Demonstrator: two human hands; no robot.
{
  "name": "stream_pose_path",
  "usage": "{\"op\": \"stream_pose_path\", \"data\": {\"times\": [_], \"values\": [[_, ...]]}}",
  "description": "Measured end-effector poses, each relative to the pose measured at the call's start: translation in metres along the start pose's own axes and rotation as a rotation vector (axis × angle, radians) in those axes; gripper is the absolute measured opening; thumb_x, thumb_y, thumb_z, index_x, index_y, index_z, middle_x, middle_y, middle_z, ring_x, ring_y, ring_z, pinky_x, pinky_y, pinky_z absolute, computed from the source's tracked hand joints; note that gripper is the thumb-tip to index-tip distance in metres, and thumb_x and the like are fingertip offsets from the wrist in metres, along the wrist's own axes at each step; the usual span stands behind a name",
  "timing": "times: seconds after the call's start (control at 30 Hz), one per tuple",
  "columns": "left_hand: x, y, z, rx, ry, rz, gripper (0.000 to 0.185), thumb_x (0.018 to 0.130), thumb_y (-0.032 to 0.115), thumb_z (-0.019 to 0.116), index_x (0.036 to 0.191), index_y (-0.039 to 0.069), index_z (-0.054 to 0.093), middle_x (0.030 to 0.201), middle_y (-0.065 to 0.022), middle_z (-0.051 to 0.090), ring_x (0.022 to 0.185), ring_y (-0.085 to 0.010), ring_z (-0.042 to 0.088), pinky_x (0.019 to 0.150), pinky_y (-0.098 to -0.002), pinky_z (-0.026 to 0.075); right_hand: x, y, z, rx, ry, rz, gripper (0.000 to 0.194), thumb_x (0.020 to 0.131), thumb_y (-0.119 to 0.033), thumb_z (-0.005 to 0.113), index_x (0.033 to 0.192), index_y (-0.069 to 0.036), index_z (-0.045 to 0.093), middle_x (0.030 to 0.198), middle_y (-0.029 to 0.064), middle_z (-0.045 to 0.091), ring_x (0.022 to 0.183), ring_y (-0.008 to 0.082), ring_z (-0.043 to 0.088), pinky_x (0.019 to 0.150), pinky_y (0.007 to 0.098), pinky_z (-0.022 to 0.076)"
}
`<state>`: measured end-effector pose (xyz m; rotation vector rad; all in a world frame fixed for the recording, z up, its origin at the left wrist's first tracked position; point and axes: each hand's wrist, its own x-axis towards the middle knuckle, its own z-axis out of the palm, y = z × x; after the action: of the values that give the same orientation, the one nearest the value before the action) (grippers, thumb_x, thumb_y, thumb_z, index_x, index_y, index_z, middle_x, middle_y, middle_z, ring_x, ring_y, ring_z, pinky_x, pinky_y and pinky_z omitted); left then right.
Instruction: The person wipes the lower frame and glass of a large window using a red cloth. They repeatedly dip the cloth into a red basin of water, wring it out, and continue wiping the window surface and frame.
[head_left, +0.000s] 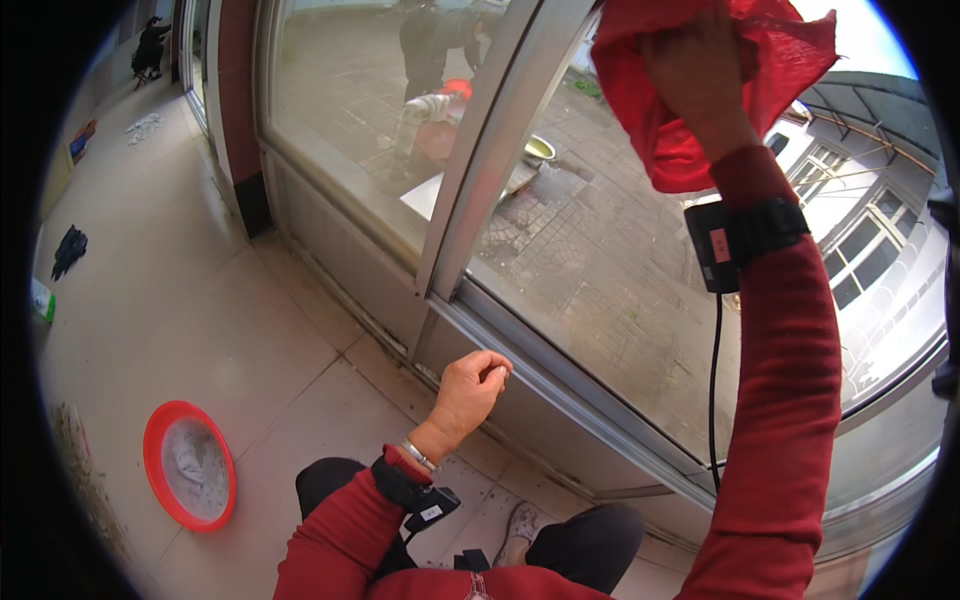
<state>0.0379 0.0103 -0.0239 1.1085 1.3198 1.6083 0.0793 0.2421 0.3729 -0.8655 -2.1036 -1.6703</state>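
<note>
At the upper right my right hand (697, 75) is raised with a red cloth (667, 154) bunched under its fingers. The cloth lies over the upper part of a window pane (600, 247), and its loose folds hang below the hand. Its inner fingers are partly hidden by the cloth. My left hand (471, 394) is low, before the aluminium window sill track (540, 382), with its fingers curled in and nothing visible in them. I cannot tell whether it touches the track.
A red basin (152, 465) of sudsy water with a pale cloth (187, 461) in it stands on the tiled floor at left. A dark cloth (70, 251) and a light rag (144, 127) lie farther off. A person (151, 45) sits at the far end.
</note>
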Motion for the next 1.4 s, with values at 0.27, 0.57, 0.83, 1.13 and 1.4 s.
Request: {"op": "stream_pose_path", "data": {"times": [0.27,0.57,0.83,1.13,1.4], "values": [[-0.011,0.026,-0.049,-0.242,0.221,-0.027,0.011,0.096,0.007,0.060,0.096,0.000,0.069,0.082,-0.0023,0.068,0.072,-0.0093,0.063,0.066,-0.0246,0.052,-0.229,-0.237,0.032,1.411,-0.533,0.220,0.057,0.088,-0.022,0.070,0.140,-0.005,0.053,0.139,0.0207,0.057,0.134,0.0325,0.051,0.110,0.0370,0.0414],[-0.015,0.044,-0.078,-0.403,0.255,-0.124,0.014,0.099,0.008,0.059,0.104,0.000,0.069,0.094,-0.0047,0.070,0.080,-0.0119,0.064,0.077,-0.0261,0.054,-0.130,-0.130,0.075,0.667,-0.098,-0.092,0.035,0.100,-0.021,0.051,0.131,-0.008,0.060,0.117,0.0155,0.068,0.104,0.0338,0.065,0.091,0.0405,0.0517],[-0.013,0.034,-0.082,-0.370,0.265,-0.142,0.014,0.100,0.009,0.059,0.105,0.001,0.070,0.095,-0.0053,0.070,0.081,-0.0126,0.064,0.078,-0.0265,0.053,-0.185,-0.258,0.054,0.948,-0.038,0.113,0.044,0.091,-0.030,0.059,0.128,-0.006,0.057,0.127,0.0189,0.061,0.116,0.0360,0.058,0.093,0.0421,0.0493],[-0.001,0.023,-0.051,-0.425,0.223,-0.192,0.013,0.099,0.009,0.059,0.103,0.002,0.069,0.093,-0.0045,0.069,0.078,-0.0112,0.064,0.076,-0.0254,0.054,-0.256,-0.235,0.014,1.483,-0.444,-0.040,0.039,0.084,-0.007,0.062,0.123,-0.005,0.066,0.119,0.0168,0.068,0.111,0.0290,0.063,0.095,0.0360,0.0489],[-0.001,0.021,-0.062,-0.392,0.212,-0.155,0.014,0.099,0.009,0.059,0.104,0.001,0.070,0.093,-0.0048,0.070,0.078,-0.0111,0.064,0.075,-0.0250,0.054,-0.239,-0.249,-0.011,1.703,-0.674,0.028,0.028,0.077,0.001,0.064,0.101,-0.011,0.071,0.094,0.0096,0.070,0.091,0.0241,0.065,0.083,0.0341,0.0512]]}}
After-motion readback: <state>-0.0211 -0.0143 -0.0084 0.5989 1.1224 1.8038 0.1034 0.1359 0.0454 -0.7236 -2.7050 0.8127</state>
